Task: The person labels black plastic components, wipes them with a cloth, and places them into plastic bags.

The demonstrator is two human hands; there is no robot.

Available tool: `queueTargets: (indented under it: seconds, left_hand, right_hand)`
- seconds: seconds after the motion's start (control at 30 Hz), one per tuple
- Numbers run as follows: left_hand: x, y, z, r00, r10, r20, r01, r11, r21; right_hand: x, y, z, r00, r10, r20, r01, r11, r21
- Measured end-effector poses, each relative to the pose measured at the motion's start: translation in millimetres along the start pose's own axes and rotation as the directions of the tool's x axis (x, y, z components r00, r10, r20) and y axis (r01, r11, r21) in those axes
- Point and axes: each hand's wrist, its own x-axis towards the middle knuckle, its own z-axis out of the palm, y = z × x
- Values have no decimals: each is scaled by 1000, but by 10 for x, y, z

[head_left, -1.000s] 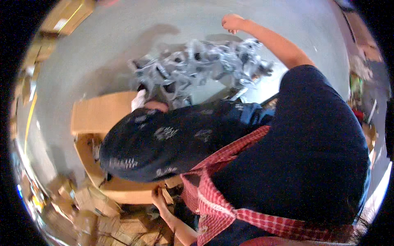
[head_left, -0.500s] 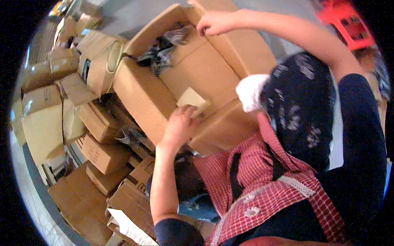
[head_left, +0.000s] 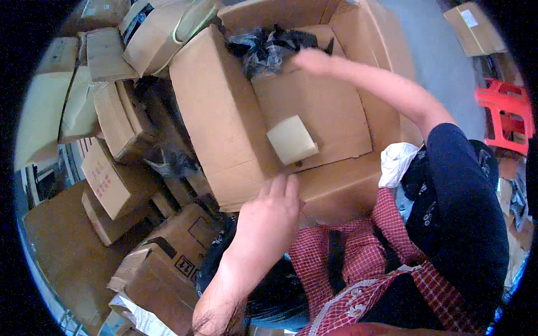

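A large open cardboard box [head_left: 224,123] stands in front of me. My left hand [head_left: 269,210] is at its near left corner, fingers bent over the rim. Inside the box, my right hand [head_left: 316,61] reaches toward black items in clear plastic [head_left: 266,53] at the far left. That hand is blurred and its fingertips are hard to make out, so whether it touches the plastic I cannot tell. A small cream-coloured block-like piece [head_left: 292,140] lies on the box's bottom, a little beyond my left fingers.
Stacked cardboard cartons [head_left: 115,173] crowd the left side. A printed carton [head_left: 162,269] with a white paper [head_left: 140,316] sits at the lower left. To the right are a red plastic stool [head_left: 504,115] and another carton [head_left: 475,28]. A white cloth [head_left: 398,162] hangs beside the box.
My right hand has moved from the box's far rim down into the box, toward the plastic-wrapped items. My left hand stays at the near left corner. The whole view has shifted.
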Motion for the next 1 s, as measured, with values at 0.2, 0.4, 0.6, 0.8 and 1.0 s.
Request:
queueTargets:
  seconds: [0.2, 0.4, 0.6, 0.8, 1.0]
  left_hand:
    - [-86, 17, 103, 991, 70, -116, -59, 994, 93]
    - [-17, -47, 240, 992, 80, -93, -55, 969, 241]
    - [17, -4, 303, 988, 74, -138, -39, 969, 243]
    - [20, -49, 361, 984, 109, -140, -66, 958, 281]
    - [21, -42, 357, 993, 11, -115, 0, 995, 98]
  right_hand:
    - [-794, -669, -284, 947, 80, 312, -86, 996, 5]
    - [-803, -870, -1016, 995, 90, -35, -62, 874, 483]
    - [-683, -796, -1413, 975, 141, 169, -169, -10, 985]
    - [-892, -311, -336, 778, 391, 492, -527, 833, 171]
    - [-1557, -700, 371, 775, 169, 609, -278, 957, 88]
